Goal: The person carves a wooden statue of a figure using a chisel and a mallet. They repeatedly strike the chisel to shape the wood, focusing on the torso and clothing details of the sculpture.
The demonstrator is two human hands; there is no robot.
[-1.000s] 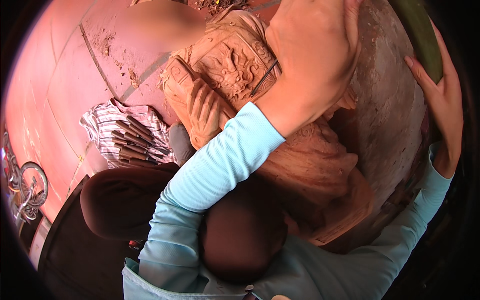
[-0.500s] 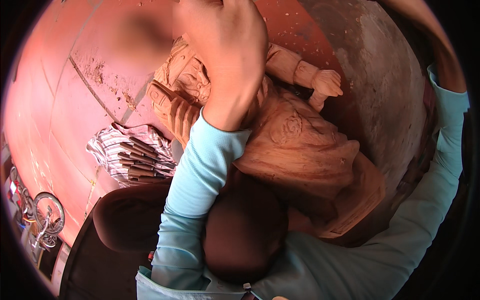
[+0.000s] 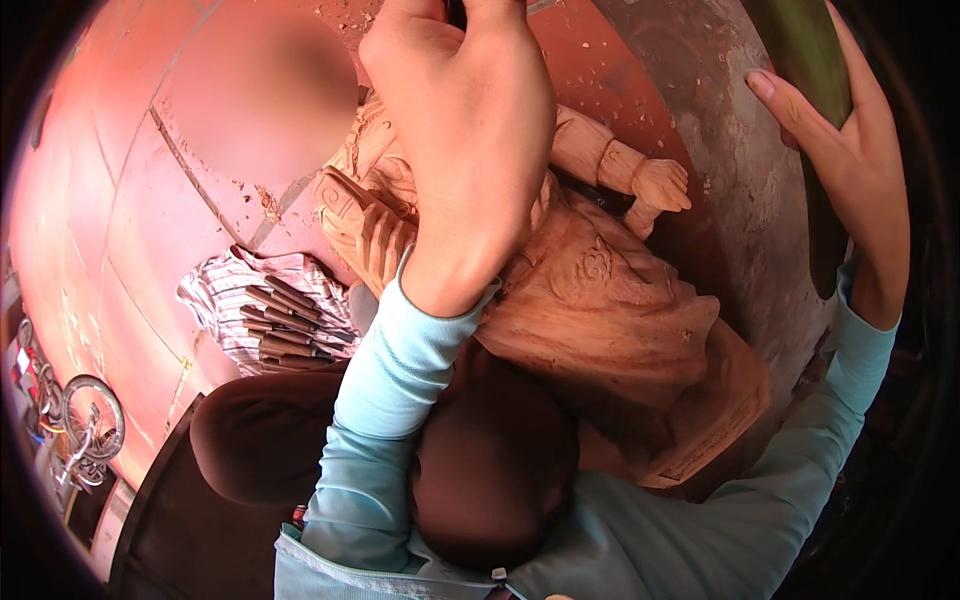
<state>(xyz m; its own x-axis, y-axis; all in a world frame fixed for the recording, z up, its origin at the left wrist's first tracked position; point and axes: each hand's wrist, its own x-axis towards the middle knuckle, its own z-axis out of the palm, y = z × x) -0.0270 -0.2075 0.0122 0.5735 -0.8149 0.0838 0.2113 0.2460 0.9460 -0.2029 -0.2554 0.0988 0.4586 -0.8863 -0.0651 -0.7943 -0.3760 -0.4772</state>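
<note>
A carved reddish wooden statue of a robed figure lies before me, its base toward the lower right and its carved fist sticking out to the right. Over its upper part is my left hand. Its fingers are closed around a slim dark thing, mostly cut off by the upper edge, so its kind does not show. At the upper right, my right hand is wrapped around a long dark green club-like object, raised apart from the statue. The left hand hides part of the carving.
Several dark-handled tools lie on a striped cloth at the left. Wood chips are scattered on the red floor. A bicycle wheel shows at the far left. My knees are close to the statue's near side.
My right hand has come down and inward, bringing the green club-like object into view. My left hand has shifted slightly right and down over the statue.
</note>
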